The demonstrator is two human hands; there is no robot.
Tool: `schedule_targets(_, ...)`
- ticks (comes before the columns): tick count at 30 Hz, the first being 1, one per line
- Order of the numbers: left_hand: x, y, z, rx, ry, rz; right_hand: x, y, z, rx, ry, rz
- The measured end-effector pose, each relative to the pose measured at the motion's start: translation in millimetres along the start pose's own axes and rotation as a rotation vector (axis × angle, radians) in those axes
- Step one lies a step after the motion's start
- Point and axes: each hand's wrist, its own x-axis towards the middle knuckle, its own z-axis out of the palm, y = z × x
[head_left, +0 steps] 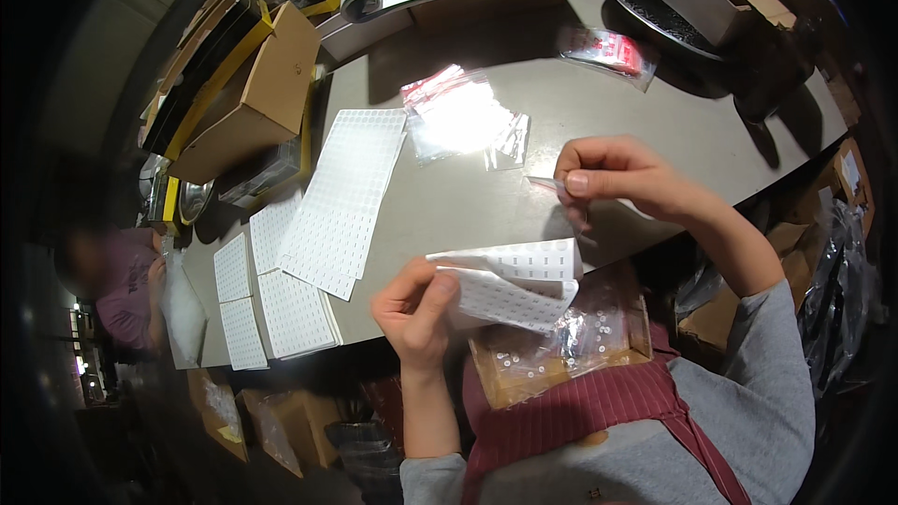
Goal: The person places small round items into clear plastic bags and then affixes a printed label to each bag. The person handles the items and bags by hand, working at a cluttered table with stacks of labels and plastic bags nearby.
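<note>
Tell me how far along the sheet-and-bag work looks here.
Done: small filled bags lie in the lap box. In hand: left hand holds a curled dotted sheet; right hand pinches a small clear bag. Left: full sheets and empty bags wait on the table.

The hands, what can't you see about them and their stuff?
Head view only:
- Right hand pinches something tiny; too small to tell.
- Box contents: blurred behind a clear bag.
- Folded sheet: its underside is hidden, and the left hand covers its edge.
- Person at left: blurred, partly cut off.
</note>
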Motion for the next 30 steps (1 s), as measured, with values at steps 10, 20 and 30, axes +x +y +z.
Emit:
schedule_targets(10, -1.1, 6.5, 16.5, 0.323, 0.001, 0.001, 14.6, -5.8, 15.8, -1.178, 0.376, -0.47)
schedule_targets(20, 1.1, 3.5, 21.2, 0.501, -0.042, 0.113, 4.8, 8.4, 57.9, -1.012, 0.089, -0.567)
schedule_targets(30, -1.0, -3.3, 17.5, 0.396, -0.014, -0.016, 17.0, -9.2, 2.8, -0.798, 0.214, -0.387)
